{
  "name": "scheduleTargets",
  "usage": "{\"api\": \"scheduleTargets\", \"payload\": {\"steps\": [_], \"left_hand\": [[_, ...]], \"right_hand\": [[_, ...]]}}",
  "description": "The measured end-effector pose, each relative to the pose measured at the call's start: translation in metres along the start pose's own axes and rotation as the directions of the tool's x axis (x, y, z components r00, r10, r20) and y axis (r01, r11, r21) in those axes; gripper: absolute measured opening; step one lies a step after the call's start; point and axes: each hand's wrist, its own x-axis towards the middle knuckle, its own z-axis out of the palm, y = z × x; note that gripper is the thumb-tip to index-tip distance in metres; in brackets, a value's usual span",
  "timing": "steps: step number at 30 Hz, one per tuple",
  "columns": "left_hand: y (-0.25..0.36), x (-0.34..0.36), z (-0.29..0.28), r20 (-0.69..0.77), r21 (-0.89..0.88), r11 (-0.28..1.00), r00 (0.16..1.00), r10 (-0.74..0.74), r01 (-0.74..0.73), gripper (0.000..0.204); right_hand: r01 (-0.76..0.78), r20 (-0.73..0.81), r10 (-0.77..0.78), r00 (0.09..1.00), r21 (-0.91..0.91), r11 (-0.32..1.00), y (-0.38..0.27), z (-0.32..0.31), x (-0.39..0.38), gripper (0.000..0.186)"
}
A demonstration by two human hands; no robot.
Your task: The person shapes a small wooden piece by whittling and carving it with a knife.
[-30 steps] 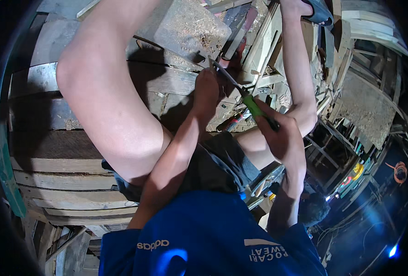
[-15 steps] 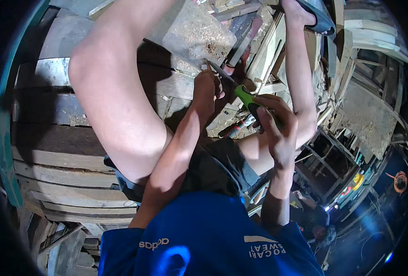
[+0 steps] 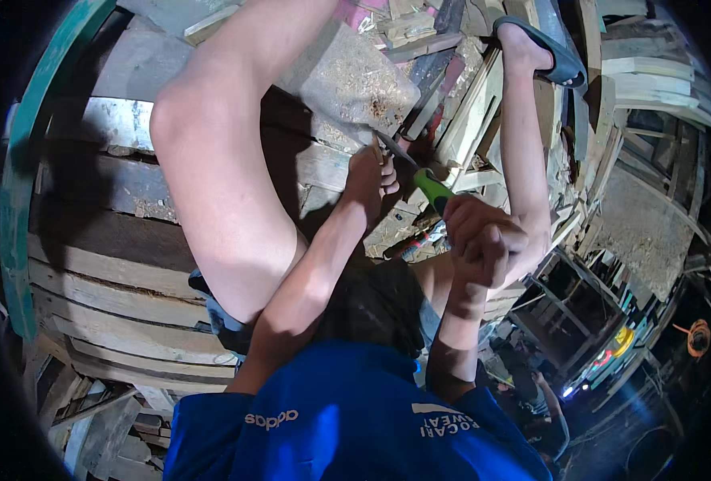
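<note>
My right hand (image 3: 485, 240) is wrapped round the green-and-black handle of a file (image 3: 432, 189). Its dark, tapering blade points up and left, and the tip lies beside the fingertips of my left hand (image 3: 367, 176). That left hand is closed, its fingers curled and thumb pressed in. Whatever it pinches is too small and too hidden to name. Both hands are between my bare legs, over a worn board (image 3: 351, 76) strewn with sawdust. A red-and-blue handled tool (image 3: 420, 242) lies just below the file, near my right thigh.
Wooden slats (image 3: 123, 280) run along the left, beside a green painted beam (image 3: 23, 184). Wood offcuts and strips (image 3: 472, 120) lie around my sandalled foot (image 3: 560, 60). At the right are an orange coiled cord (image 3: 698, 338) and, lower down, another person's arm (image 3: 556, 401).
My right hand has turned over, its back and knuckles now rolled round the handle. The file's handle has shifted slightly down and right. The view has moved a little, and my left hand stays closed.
</note>
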Motion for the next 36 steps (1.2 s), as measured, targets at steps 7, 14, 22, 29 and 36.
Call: {"api": "scheduleTargets", "payload": {"steps": [7, 14, 22, 29, 36], "left_hand": [[0.003, 0.004, 0.001, 0.054, -0.007, 0.996, 0.995, 0.085, -0.085, 0.020], [-0.006, -0.001, 0.000, -0.011, 0.012, 1.000, 1.000, -0.021, 0.021, 0.016], [-0.005, 0.008, -0.008, -0.110, 0.159, 0.986, 0.993, -0.031, 0.048, 0.018], [-0.006, 0.008, -0.010, -0.156, 0.341, 0.938, 0.981, 0.112, -0.053, 0.025], [-0.007, 0.008, -0.016, -0.071, 0.295, 0.939, 0.976, 0.205, -0.176, 0.028]], "right_hand": [[0.018, 0.020, -0.017, 1.000, -0.035, 0.999, 0.013, 0.017, 0.009, 0.048], [0.125, 0.033, -0.128, 0.991, 0.073, 0.989, 0.025, 0.001, 0.013, 0.048], [0.231, 0.017, -0.234, 0.972, 0.112, 0.966, 0.020, -0.022, 0.019, 0.045], [0.200, -0.028, -0.198, 0.980, 0.175, 0.964, 0.038, -0.023, 0.021, 0.043], [0.240, 0.002, -0.257, 0.966, 0.349, 0.906, 0.086, -0.027, 0.028, 0.040]]}}
